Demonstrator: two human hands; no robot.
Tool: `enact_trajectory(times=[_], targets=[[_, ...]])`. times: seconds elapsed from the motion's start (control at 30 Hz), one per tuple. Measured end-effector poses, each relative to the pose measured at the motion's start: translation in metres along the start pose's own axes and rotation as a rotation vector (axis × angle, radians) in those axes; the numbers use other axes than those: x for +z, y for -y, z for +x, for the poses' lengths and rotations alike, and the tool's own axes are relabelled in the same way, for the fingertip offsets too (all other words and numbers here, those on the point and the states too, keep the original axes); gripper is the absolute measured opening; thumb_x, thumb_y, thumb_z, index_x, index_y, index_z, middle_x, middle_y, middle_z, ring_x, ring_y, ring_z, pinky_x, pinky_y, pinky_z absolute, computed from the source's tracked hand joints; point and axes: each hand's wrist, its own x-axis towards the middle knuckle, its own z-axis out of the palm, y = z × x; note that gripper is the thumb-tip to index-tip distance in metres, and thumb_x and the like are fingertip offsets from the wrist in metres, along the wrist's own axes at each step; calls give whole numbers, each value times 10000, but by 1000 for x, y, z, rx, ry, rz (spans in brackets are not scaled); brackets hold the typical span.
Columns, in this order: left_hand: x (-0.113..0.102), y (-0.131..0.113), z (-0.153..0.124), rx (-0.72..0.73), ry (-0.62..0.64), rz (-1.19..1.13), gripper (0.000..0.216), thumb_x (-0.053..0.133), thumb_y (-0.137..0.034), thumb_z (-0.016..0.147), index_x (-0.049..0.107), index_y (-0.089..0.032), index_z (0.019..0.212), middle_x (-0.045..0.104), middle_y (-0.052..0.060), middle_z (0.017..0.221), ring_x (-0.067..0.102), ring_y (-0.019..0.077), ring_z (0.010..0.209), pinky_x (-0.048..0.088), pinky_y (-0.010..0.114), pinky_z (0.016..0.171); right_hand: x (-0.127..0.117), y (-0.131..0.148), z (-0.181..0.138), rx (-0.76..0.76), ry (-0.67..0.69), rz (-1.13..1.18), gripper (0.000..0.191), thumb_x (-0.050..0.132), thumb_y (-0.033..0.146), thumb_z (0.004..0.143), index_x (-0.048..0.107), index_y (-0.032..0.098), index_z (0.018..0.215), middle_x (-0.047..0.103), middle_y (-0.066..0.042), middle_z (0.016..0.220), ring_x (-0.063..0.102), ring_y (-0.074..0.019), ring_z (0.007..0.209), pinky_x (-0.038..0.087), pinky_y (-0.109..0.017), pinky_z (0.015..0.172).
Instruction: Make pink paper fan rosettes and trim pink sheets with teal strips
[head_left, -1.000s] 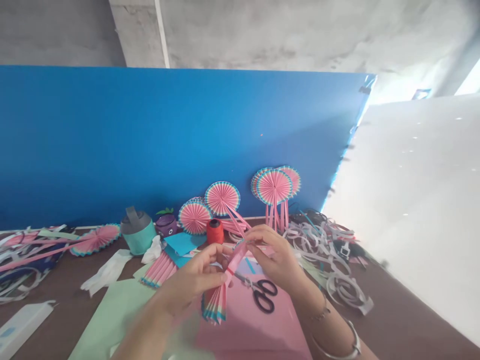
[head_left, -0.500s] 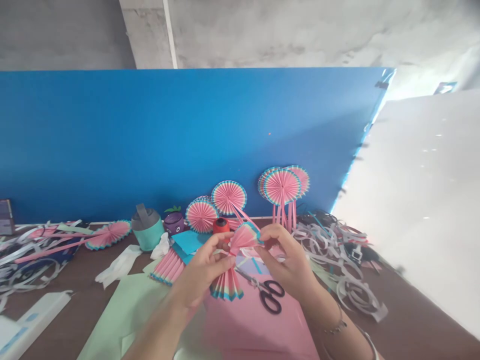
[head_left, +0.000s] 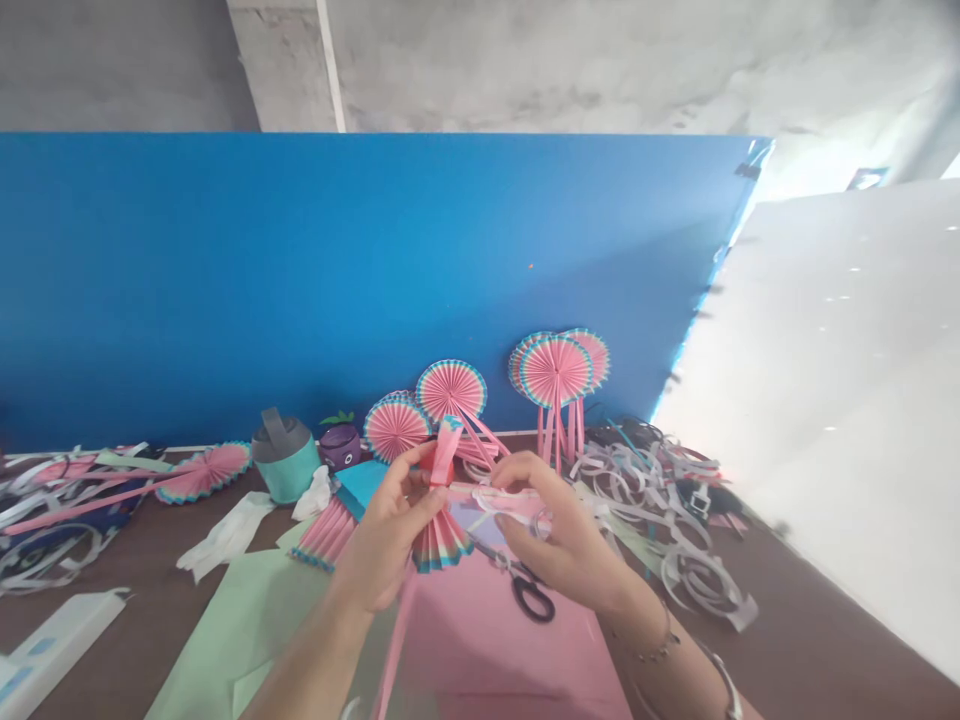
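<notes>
My left hand (head_left: 390, 535) pinches a pleated pink paper fan (head_left: 442, 548) at its narrow middle. The fan's lower half spreads downward with a blue, cream and pink edge, while its upper half is folded narrow and stands up. To the right of the fan, my right hand (head_left: 559, 535) has its thumb and forefinger apart. A pink and white strip shows behind its fingers; whether they touch it I cannot tell. Black-handled scissors (head_left: 534, 600) lie below the right hand, partly covered by it, on pink sheets (head_left: 510, 655). A long pink strip (head_left: 396, 640) runs down below the left hand.
Finished round pink fans (head_left: 556, 370) lean against the blue partition (head_left: 375, 260). Tangled white strips (head_left: 705, 570) lie at right. Green paper (head_left: 240, 610), a pleated pink piece (head_left: 328, 530), a teal cup (head_left: 289, 462), a purple pot (head_left: 343, 447) and a power strip (head_left: 64, 640) are at left.
The fan's upper half has turned from spread out toward the right to narrow and upright. My right hand has come off its edge and moved slightly down and left, covering part of the scissors.
</notes>
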Motion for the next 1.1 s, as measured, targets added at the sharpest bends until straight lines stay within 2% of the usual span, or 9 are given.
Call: enact_trajectory(times=[0.13,0.27,0.47,0.6,0.73,0.87,0.97,1.1], targets=[[2,4,0,42,-69,-13,684,729,-412,741,422,-271,1336,587,12,988,598,157,842,480,272,726,8,4,-1,-104,118,-85,284,551,56,774,571,246,984,615,-51,1000,576,-207,977,480,-383,879],[5,7,0,40,-95,-29,678,729,-425,743,421,-289,1332,579,-8,972,599,137,809,481,264,720,16,7,-3,-164,87,-174,248,587,86,780,572,247,967,631,-37,957,572,-212,946,453,-404,874],[9,7,-2,40,-109,-25,663,730,-437,738,446,-274,1314,594,1,969,618,143,815,483,250,698,18,5,-4,-212,10,-280,243,541,85,780,576,244,959,655,-38,936,591,-221,908,429,-391,806],[10,10,-1,54,-93,3,570,641,-458,811,467,-264,1318,610,52,1156,603,203,1041,480,273,809,16,3,-4,-224,-81,-312,219,513,85,809,587,236,948,661,-37,881,613,-206,853,414,-380,796],[8,17,0,89,-89,1,454,548,-371,871,514,-269,1312,525,43,1368,465,228,1268,399,309,995,12,4,-2,-227,-144,-306,234,468,73,854,611,238,937,685,-29,846,630,-189,803,413,-363,779],[4,18,-4,215,-58,229,458,487,-323,896,498,-277,1352,522,54,1342,457,233,1250,354,351,1032,3,4,1,-256,-203,-299,230,480,70,878,624,239,936,697,-15,828,637,-178,787,408,-348,753],[2,17,-7,346,-28,435,446,447,-321,922,486,-267,1363,527,77,1240,504,228,1143,376,370,991,-4,3,2,-275,-231,-317,248,492,58,869,636,249,937,695,-10,842,629,-178,800,405,-357,764],[1,16,-7,463,-4,555,409,436,-300,938,502,-241,1337,512,85,1145,520,212,1062,413,361,936,-10,0,2,-274,-217,-373,277,491,42,857,657,253,925,677,-16,874,607,-186,836,407,-366,760]])
